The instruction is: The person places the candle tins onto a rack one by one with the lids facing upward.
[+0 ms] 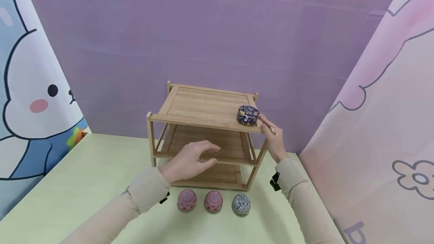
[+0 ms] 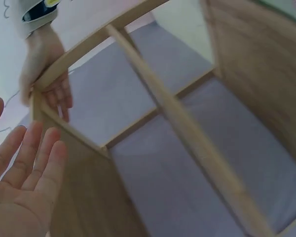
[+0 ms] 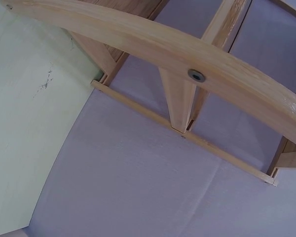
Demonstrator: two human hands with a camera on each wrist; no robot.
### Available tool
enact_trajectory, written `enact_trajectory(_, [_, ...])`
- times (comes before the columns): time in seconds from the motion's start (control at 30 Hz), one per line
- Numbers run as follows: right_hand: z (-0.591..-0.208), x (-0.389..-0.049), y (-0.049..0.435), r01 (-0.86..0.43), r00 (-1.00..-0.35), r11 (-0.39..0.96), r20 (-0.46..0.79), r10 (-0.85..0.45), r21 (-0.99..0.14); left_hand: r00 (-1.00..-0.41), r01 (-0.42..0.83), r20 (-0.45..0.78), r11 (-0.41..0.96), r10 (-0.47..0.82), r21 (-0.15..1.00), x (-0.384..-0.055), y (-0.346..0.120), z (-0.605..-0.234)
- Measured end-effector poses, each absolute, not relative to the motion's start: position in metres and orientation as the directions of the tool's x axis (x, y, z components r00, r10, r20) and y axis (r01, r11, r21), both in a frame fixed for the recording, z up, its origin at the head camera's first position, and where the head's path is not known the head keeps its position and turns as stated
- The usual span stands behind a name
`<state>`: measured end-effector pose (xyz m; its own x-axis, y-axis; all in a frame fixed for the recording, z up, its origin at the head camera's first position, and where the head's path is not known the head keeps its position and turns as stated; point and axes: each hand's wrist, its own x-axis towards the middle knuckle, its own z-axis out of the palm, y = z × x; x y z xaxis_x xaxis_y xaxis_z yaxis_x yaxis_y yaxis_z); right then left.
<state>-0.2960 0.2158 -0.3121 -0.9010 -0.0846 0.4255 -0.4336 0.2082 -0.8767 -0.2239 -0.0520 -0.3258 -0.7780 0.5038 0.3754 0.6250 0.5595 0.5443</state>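
Observation:
A three-tier wooden shelf rack (image 1: 207, 104) stands against the purple wall. On its top board, by the right front corner, sits a small round tin (image 1: 248, 115) with a dark blue floral pattern. My right hand (image 1: 275, 138) grips that corner of the rack, one fingertip close against the tin; the left wrist view shows its fingers (image 2: 64, 96) behind the post. Whether they touch the tin is unclear. My left hand (image 1: 191, 161) hovers in front of the middle shelf, fingers loosely bent and thumb apart, holding nothing.
Two pink patterned tins (image 1: 187, 200) and a grey-white leaf-patterned tin (image 1: 241, 205) stand in a row on the pale green table (image 1: 101, 168), in front of the rack. Printed cartoon panels (image 1: 383, 134) rise on both sides, and a purple wall (image 1: 217, 29) closes the back.

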Motion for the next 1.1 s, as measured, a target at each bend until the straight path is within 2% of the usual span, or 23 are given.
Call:
enact_trajectory(0.17, [-0.314,-0.297,0.216,-0.434,-0.901,0.206,0.425,-0.086,-0.877,-0.803,0.584,0.311,0.572,0.508,0.576,-0.220,-0.059,-0.348])
enact_trajectory(0.47, [-0.314,-0.296,0.216,-0.431,-0.902,0.219,0.423,-0.082,-0.876,-0.813,0.558,0.234,0.598,0.533,0.575,-0.214,-0.072,-0.393])
enact_trajectory(0.77, [-0.313,-0.296,0.216,-0.434,-0.901,0.212,0.426,-0.085,-0.876,-0.760,0.627,0.168,0.641,0.628,0.442,-0.211,-0.085,-0.421])
enact_trajectory(0.97, [-0.313,-0.295,0.215,-0.445,-0.895,0.236,0.441,-0.076,-0.864,-0.715,0.697,0.164,0.677,0.679,0.235,-0.210,-0.087,-0.433])
enact_trajectory(1.1, [-0.312,-0.295,0.214,-0.448,-0.893,0.240,0.445,-0.072,-0.861,-0.635,0.766,0.200,0.641,0.747,0.038,-0.212,-0.090,-0.446])
